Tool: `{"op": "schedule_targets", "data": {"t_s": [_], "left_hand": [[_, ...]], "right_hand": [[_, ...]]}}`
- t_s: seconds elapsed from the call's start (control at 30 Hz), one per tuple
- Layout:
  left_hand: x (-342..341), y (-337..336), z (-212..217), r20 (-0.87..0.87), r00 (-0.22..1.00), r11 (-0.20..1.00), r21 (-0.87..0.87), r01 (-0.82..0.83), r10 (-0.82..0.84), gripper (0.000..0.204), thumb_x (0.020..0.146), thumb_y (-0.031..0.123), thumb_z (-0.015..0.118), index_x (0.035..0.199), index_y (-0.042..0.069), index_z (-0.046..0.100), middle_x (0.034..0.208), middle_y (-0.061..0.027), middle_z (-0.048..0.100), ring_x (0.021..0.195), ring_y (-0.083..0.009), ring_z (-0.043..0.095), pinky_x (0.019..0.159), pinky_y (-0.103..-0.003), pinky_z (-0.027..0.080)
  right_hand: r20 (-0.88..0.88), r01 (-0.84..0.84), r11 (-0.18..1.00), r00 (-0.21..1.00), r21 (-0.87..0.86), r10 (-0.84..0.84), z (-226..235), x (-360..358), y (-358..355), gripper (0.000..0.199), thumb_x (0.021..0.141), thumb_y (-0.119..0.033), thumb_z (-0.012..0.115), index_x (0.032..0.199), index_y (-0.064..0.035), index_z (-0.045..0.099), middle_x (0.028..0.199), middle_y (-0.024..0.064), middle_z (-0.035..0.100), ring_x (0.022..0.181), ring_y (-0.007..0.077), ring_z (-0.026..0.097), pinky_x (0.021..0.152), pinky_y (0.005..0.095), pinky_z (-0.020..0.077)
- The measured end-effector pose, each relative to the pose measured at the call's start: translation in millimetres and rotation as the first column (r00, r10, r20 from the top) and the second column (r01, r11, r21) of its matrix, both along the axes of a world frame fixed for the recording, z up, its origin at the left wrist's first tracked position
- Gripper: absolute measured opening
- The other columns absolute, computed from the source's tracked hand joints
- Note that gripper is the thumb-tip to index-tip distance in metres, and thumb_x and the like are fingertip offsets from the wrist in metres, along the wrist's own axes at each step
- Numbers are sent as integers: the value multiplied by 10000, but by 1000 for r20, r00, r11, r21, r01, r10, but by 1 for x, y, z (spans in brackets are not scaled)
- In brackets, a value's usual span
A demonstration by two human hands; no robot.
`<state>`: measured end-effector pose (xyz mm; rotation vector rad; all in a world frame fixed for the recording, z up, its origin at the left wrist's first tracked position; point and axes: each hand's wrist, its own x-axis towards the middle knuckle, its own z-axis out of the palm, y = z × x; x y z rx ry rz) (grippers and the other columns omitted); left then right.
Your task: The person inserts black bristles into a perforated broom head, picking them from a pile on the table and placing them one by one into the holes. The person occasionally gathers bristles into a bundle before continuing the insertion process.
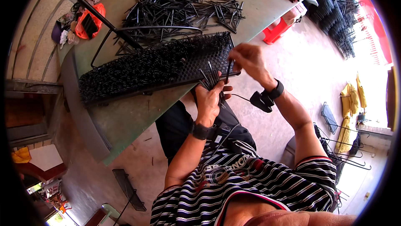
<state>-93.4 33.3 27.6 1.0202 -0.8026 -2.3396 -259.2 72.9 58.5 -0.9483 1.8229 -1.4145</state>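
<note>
A long black board with honeycomb-like holes (pixel 199 68) lies slanted along the near edge of the table. Curled black strips (pixel 138 72) cover most of it, leaving bare holes toward its right end. Just below that end, my left hand (pixel 209 102) is closed round a bundle of thin black strips (pixel 212 79) that stick up from its fingers. My right hand (pixel 250 61) pinches a single black strip (pixel 228 72) by its upper end, beside the board's right corner. The lower end of this strip comes close to the left hand's fingers.
Loose black strips (pixel 167 6) are heaped on the green tabletop (pixel 125 130) behind the board. A black pole (pixel 87 6) with a wire frame reaches over the table. At the left are an orange bag (pixel 97 17) and cloths. A red stool (pixel 276 31) stands beyond the right edge.
</note>
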Motion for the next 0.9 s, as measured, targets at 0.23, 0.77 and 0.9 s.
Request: {"op": "schedule_targets", "data": {"t_s": [0.23,0.77,0.9], "left_hand": [[-1,-1,0,-8,1000,1000,28,13,-13,234,842,24,586,1075,29,572,853,-104,640,669,-217,644,521,-329,531],[4,-6,5,-43,996,994,67,81,-78,257,844,54,583,1099,25,573,839,-88,630,649,-190,625,536,-311,527],[9,-9,2,-94,988,989,64,130,-124,266,852,62,573,1116,23,566,830,-86,626,621,-175,606,517,-303,509]], "right_hand": [[-410,156,910,854,-385,-320,0,-15,-16,114,880,-32,545,977,-6,491,739,107,665,694,159,682,550,241,510],[-805,-127,983,592,-131,-30,-14,-31,-21,99,811,-41,556,908,-51,542,790,149,592,668,374,564,548,418,452],[-885,-155,961,378,228,271,-11,-32,-16,248,751,-6,574,995,-48,558,964,156,584,811,331,600,602,392,487]]}}
